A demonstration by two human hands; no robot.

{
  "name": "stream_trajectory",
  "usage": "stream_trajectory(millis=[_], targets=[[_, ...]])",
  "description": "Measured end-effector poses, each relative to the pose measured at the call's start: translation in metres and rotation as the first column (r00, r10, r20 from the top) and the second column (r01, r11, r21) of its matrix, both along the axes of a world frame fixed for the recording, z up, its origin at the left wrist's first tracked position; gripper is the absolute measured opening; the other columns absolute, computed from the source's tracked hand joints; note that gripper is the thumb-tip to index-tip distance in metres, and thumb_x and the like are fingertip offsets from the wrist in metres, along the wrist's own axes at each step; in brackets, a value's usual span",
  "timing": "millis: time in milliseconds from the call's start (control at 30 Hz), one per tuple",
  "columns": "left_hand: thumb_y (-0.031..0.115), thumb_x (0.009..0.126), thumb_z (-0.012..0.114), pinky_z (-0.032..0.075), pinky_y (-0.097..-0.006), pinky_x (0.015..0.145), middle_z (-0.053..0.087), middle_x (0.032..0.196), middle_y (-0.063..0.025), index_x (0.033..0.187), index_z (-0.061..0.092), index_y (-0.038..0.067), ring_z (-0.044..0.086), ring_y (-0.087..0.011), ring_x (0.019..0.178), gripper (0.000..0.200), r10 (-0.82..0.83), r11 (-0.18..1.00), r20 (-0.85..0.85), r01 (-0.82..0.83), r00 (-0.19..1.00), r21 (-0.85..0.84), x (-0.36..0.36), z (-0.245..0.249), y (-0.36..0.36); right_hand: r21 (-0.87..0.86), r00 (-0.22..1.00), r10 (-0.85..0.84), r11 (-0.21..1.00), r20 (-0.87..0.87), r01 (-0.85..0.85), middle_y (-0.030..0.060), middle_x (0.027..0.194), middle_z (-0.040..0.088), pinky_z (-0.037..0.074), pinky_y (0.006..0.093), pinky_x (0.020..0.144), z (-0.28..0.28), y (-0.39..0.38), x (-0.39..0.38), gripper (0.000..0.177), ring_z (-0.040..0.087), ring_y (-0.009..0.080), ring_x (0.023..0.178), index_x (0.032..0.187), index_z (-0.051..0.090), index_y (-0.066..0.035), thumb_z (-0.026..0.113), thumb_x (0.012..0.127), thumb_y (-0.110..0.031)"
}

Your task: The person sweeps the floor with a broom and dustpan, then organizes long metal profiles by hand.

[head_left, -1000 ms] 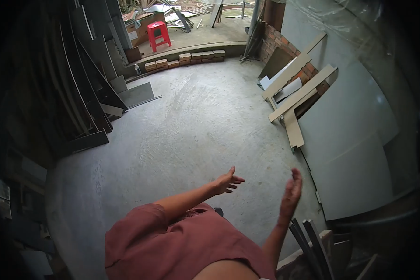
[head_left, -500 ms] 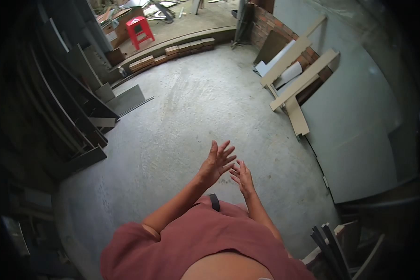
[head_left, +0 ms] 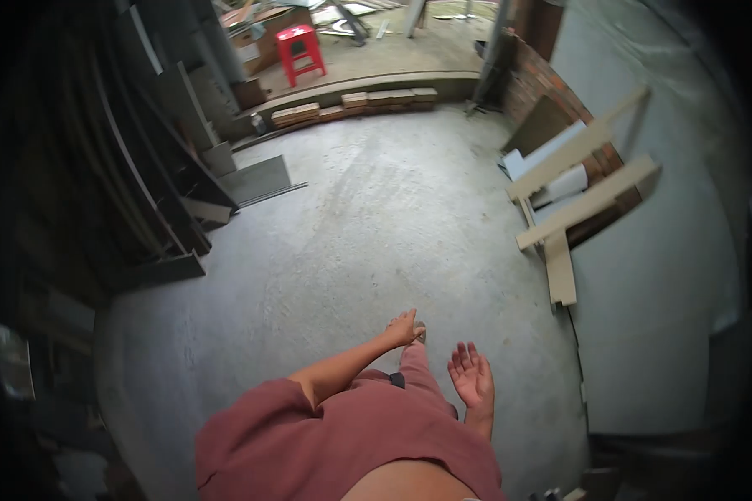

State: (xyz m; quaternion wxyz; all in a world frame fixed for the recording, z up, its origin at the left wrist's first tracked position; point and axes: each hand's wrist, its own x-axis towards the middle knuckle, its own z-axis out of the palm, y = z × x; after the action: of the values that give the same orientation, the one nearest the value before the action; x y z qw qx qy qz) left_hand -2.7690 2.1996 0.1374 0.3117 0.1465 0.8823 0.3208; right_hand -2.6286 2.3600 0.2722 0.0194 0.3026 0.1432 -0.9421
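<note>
My left hand (head_left: 403, 329) is held out in front of my body, above the forward foot (head_left: 419, 333). One finger points ahead and the thumb looks apart from it; nothing shows in the grasp, though the other fingers are partly hidden. Beside my right leg, my right hand (head_left: 473, 377) is open, palm turned up and fingers spread, holding nothing. Both hands hang over the grey concrete floor (head_left: 342, 242) and touch no object. The red-brown shirt (head_left: 351, 438) fills the bottom of the view.
Dark panels (head_left: 134, 167) lean along the left. Beige board pieces (head_left: 589, 200) stand at the right against a large pale sheet (head_left: 652, 334). Ahead, several stacked blocks (head_left: 376, 98) line a low ledge (head_left: 376, 83). A red stool (head_left: 299, 52) and scrap lie beyond it.
My hands were close together and have moved apart and lower. My right palm has turned up. The view has shifted, and a forward foot now shows.
</note>
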Motion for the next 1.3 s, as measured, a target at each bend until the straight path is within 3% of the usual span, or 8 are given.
stream_trajectory(millis=[300, 467, 733, 800, 933, 1133, 1233, 1300], targets=[[0.047, 0.081, 0.046, 0.034, -0.0425, 0.092, 0.03, 0.131, -0.0244, 0.127, 0.03, -0.003, 0.037, -0.0365, 0.116, 0.07, 0.554, 0.66, 0.621, -0.747, 0.555, 0.079, -0.115, 0.045, -0.025, 0.595, 0.99, 0.01, 0.799, 0.141, -0.093, 0.0091, 0.121, 0.045, 0.038, 0.0327, 0.089, 0.018, 0.14, -0.15, 0.044, 0.044, 0.021, 0.106, 0.125, 0.037, -0.009, 0.042, 0.088, -0.033], [0.052, 0.084, 0.039, 0.036, -0.0471, 0.092, 0.017, 0.137, -0.02, 0.136, 0.004, 0.009, 0.039, -0.0396, 0.114, 0.075, 0.172, 0.093, 0.954, -0.968, 0.244, 0.231, -0.151, 0.053, 0.012, 0.888, 0.898, 0.438, 0.426, -0.036, -0.172, 0.0175, 0.12, 0.045, 0.038, 0.0371, 0.09, 0.094, 0.105, -0.317, 0.049, 0.045, 0.027, 0.108, 0.127, 0.032, -0.003, 0.039, 0.089, -0.034], [0.051, 0.086, 0.032, 0.043, -0.0459, 0.086, 0.019, 0.136, -0.0182, 0.135, -0.002, 0.009, 0.042, -0.041, 0.11, 0.073, -0.491, -0.253, 0.868, -0.965, 0.07, -0.065, -0.189, 0.12, -0.01, 0.999, 0.53, 0.848, 0.034, -0.012, -0.032, 0.0163, 0.112, 0.053, 0.039, 0.0311, 0.086, 0.096, -0.071, -0.395, 0.037, 0.052, 0.0236, 0.1, 0.122, 0.04, -0.002, 0.042, 0.089, -0.019], [0.048, 0.087, 0.035, 0.038, -0.0474, 0.09, 0.024, 0.134, -0.0183, 0.135, 0.0, 0.008, 0.044, -0.0403, 0.108, 0.072, -0.333, -0.294, 0.893, -0.933, 0.302, 0.206, -0.209, 0.129, -0.038, 0.95, 0.425, 0.888, -0.266, 0.176, 0.162, 0.0183, 0.107, 0.055, 0.041, 0.0369, 0.084, 0.039, -0.108, -0.372, 0.033, 0.052, 0.0314, 0.098, 0.118, 0.045, -0.005, 0.043, 0.086, -0.016], [0.038, 0.087, 0.041, 0.032, -0.0474, 0.095, 0.02, 0.135, -0.0219, 0.135, 0.005, 0.009, 0.038, -0.0394, 0.113, 0.067, -0.031, -0.334, 0.996, -0.939, -0.08, -0.086, -0.22, 0.125, -0.118, 0.888, 0.35, 0.916, -0.317, 0.195, 0.334, 0.0222, 0.107, 0.053, 0.04, 0.0394, 0.083, -0.035, -0.116, -0.361, 0.042, 0.051, 0.0353, 0.096, 0.121, 0.039, -0.003, 0.047, 0.085, -0.023], [0.026, 0.081, 0.057, 0.041, -0.0423, 0.086, 0.024, 0.133, -0.0178, 0.129, 0.021, 0.003, 0.047, -0.0353, 0.105, 0.064, 0.511, -0.457, 0.859, -0.837, 0.028, 0.299, -0.2, 0.045, -0.25, 0.741, 0.322, 0.67, -0.633, 0.669, -0.224, 0.0203, 0.105, 0.055, 0.042, 0.0382, 0.083, -0.11, -0.029, -0.357, 0.047, 0.052, 0.0326, 0.099, 0.117, 0.046, -0.005, 0.057, 0.077, -0.028], [0.012, 0.079, 0.054, 0.05, -0.033, 0.053, 0.061, 0.076, -0.0123, 0.095, 0.054, -0.003, 0.06, -0.0231, 0.061, 0.022, 0.981, 0.034, 0.195, -0.997, 0.019, -0.076, -0.146, -0.045, -0.305, 0.639, 0.462, 0.443, -0.56, 0.768, -0.527, 0.0198, 0.094, 0.06, 0.046, 0.0358, 0.075, -0.231, 0.074, -0.324, 0.047, 0.059, 0.0286, 0.085, 0.111, 0.051, -0.003, 0.061, 0.071, -0.025], [0.001, 0.078, 0.05, 0.043, -0.0307, 0.042, 0.061, 0.069, -0.0134, 0.087, 0.055, -0.005, 0.057, -0.0219, 0.05, 0.012, 0.892, -0.244, 0.29, -0.909, -0.347, -0.338, -0.092, -0.074, -0.322, 0.486, 0.424, 0.245, -0.315, 0.872, -0.815, 0.0146, 0.072, 0.06, 0.047, 0.0351, 0.053, -0.198, 0.103, -0.298, 0.04, 0.059, 0.0212, 0.055, 0.111, 0.05, 0.0, 0.052, 0.074, -0.016]])
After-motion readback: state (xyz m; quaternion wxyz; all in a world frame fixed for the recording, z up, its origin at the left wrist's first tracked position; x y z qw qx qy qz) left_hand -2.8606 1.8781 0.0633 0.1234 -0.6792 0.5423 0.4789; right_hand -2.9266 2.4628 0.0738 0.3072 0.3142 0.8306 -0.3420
